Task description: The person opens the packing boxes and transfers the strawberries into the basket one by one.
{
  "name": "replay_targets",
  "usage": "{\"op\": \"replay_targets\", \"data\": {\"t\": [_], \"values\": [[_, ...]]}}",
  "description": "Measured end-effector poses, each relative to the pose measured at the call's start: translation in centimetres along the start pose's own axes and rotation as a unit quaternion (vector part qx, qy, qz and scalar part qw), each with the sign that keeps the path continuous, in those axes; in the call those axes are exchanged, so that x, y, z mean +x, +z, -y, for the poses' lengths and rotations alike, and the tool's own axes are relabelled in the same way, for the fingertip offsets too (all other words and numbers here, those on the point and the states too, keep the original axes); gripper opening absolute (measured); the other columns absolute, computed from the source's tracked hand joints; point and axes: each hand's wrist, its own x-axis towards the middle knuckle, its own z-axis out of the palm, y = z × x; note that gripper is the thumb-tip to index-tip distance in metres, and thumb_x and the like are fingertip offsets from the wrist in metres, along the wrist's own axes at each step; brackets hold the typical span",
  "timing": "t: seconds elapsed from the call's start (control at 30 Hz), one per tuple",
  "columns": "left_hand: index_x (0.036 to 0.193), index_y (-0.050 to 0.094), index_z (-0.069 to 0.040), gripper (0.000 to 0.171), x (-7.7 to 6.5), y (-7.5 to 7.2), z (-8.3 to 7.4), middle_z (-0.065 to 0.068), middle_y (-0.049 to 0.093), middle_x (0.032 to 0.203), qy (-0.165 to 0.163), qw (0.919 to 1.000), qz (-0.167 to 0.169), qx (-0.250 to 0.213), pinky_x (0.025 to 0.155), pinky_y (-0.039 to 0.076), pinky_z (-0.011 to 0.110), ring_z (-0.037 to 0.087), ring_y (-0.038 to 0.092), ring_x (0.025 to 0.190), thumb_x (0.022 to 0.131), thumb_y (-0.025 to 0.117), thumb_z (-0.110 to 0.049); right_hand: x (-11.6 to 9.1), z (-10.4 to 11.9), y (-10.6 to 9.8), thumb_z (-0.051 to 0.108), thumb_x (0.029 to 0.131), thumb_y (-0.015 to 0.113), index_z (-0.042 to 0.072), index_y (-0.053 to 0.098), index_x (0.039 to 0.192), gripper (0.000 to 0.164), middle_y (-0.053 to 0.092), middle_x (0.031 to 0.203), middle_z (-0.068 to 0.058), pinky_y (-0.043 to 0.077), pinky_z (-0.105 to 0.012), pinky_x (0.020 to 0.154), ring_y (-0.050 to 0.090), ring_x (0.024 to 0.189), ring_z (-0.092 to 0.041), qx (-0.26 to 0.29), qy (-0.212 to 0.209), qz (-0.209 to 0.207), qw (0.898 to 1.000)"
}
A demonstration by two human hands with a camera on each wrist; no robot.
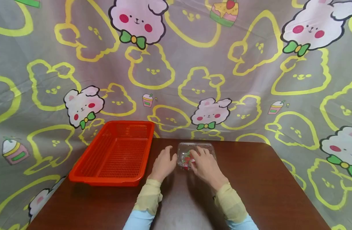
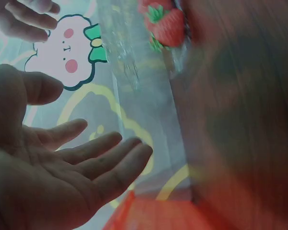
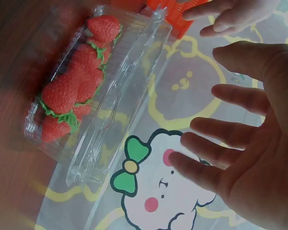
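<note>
The head view is showing, at the far left, a red perforated basket (image 1: 105,180) that is sitting on the brown table (image 1: 265,182), its long side running toward the back. Next comes the left hand (image 1: 164,163), hovering between basket and box with its fingers loosely extended and spread, holding nothing. To its right, near the table's back edge, a clear plastic box (image 1: 184,147) is resting, with several red strawberries (image 3: 62,93) lying inside. The right hand (image 1: 206,164) is overlapping the box there, but its own wrist view is showing the fingers apart from the plastic, relaxed and well opened, gripping nothing.

Judging by this, the handling is standing at an early point: the box is being approached from both sides, no hand is holding it, and the strawberries in sight are all lying within it. Gripping or opening the box is seemingly remaining undone.

The box's clear upper part is apparently covering the fruit and standing in the way of the fingers; whether it is latched, I cannot tell. Behind everything, a rabbit-patterned cloth (image 1: 250,83) is hanging, closing off the back.
</note>
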Motion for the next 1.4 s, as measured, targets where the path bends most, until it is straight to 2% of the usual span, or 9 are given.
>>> {"op": "replay_targets", "data": {"t": [0.2, 0.37, 0.5, 0.6, 0.73, 0.9, 1.1, 1.2, 1.4], "values": [[0.13, 0.055, -0.011, 0.039, 0.9, -0.1, 0.1, 0.012, 0.067, 0.114, -0.041, 0.9952, 0.002, -0.088, 0.085, 0.051, 0.047, 0.028, 0.064, 0.098, 0.095, 0.055, -0.028, 1.0, -0.9, 0.5, 0.015, 0.074, 0.082, 0.009, 0.063, 0.108, 0.039, 0.065, 0.109, -0.017, 0.054, -0.05, 0.076, 0.061, 0.096, -0.038, -0.001, -0.059, -0.048, 0.997], [0.127, 0.056, -0.011, 0.035, 1.4, 0.7, 0.6, 0.008, 0.07, 0.111, -0.062, 0.9921, 0.008, -0.109, 0.083, 0.051, 0.043, 0.024, 0.065, 0.096, 0.095, 0.054, -0.026, 1.1, -1.8, 0.8, 0.016, 0.072, 0.083, 0.009, 0.067, 0.098, 0.031, 0.061, 0.087, -0.01, 0.049, -0.044, 0.065, 0.057, 0.079, -0.032, -0.012, -0.088, -0.072, 0.993], [0.124, 0.058, -0.011, 0.032, 1.6, 1.2, 0.8, 0.01, 0.072, 0.112, -0.069, 0.9893, 0.015, -0.128, 0.085, 0.05, 0.043, 0.025, 0.066, 0.098, 0.095, 0.054, -0.024, 1.2, -2.1, 0.8, 0.016, 0.072, 0.083, 0.011, 0.065, 0.091, 0.026, 0.057, 0.079, -0.006, 0.045, -0.041, 0.062, 0.055, 0.072, -0.029, -0.017, -0.11, -0.071, 0.991], [0.124, 0.058, -0.006, 0.031, 1.9, 1.6, 1.0, 0.015, 0.07, 0.109, -0.077, 0.98, 0.034, -0.181, 0.074, 0.053, 0.037, 0.029, 0.068, 0.093, 0.096, 0.053, -0.019, 1.4, -2.2, 1.0, 0.016, 0.074, 0.083, 0.012, 0.065, 0.087, 0.023, 0.057, 0.078, -0.004, 0.046, -0.039, 0.062, 0.055, 0.072, -0.026, -0.016, -0.131, -0.066, 0.989], [0.125, 0.056, 0.002, 0.032, 2.2, 2.0, 1.3, 0.02, 0.069, 0.106, -0.101, 0.9596, 0.055, -0.257, 0.059, 0.053, 0.031, 0.031, 0.07, 0.085, 0.096, 0.051, -0.012, 1.6, -2.0, 1.7, 0.017, 0.077, 0.08, 0.013, 0.065, 0.085, 0.018, 0.058, 0.078, -0.002, 0.046, -0.037, 0.061, 0.055, 0.07, -0.024, -0.024, -0.158, -0.063, 0.985], [0.125, 0.057, 0.004, 0.033, 2.1, 2.3, 1.4, 0.019, 0.071, 0.102, -0.128, 0.9509, 0.063, -0.274, 0.056, 0.053, 0.03, 0.022, 0.068, 0.076, 0.097, 0.049, -0.012, 1.4, -1.6, 2.3, 0.02, 0.079, 0.078, 0.015, 0.065, 0.087, 0.016, 0.056, 0.075, -0.001, 0.044, -0.035, 0.057, 0.054, 0.068, -0.022, -0.044, -0.17, -0.043, 0.983], [0.126, 0.056, 0.006, 0.034, 2.0, 3.1, 1.9, 0.017, 0.07, 0.096, -0.151, 0.9359, 0.078, -0.308, 0.049, 0.049, 0.024, 0.018, 0.066, 0.07, 0.098, 0.048, -0.012, 1.1, -1.3, 2.9, 0.019, 0.078, 0.077, 0.014, 0.064, 0.086, 0.016, 0.06, 0.079, -0.001, 0.047, -0.036, 0.063, 0.06, 0.076, -0.022, -0.058, -0.163, -0.007, 0.985], [0.127, 0.055, 0.006, 0.035, 2.0, 3.5, 2.2, 0.015, 0.069, 0.093, -0.158, 0.9296, 0.087, -0.321, 0.047, 0.048, 0.023, 0.016, 0.064, 0.067, 0.098, 0.048, -0.012, 1.0, -1.2, 3.3, 0.019, 0.079, 0.076, 0.015, 0.064, 0.083, 0.014, 0.062, 0.079, 0.0, 0.047, -0.036, 0.064, 0.061, 0.076, -0.021, -0.063, -0.165, -0.006, 0.984], [0.124, 0.058, 0.004, 0.032, 2.0, 4.1, 2.5, 0.011, 0.066, 0.088, -0.169, 0.9231, 0.101, -0.33, 0.046, 0.047, 0.022, 0.015, 0.063, 0.064, 0.1, 0.048, -0.014, 0.9, -1.1, 3.8, 0.017, 0.08, 0.073, 0.015, 0.064, 0.081, 0.01, 0.063, 0.078, 0.0, 0.046, -0.035, 0.064, 0.06, 0.075, -0.022, -0.066, -0.172, -0.013, 0.983]]}}
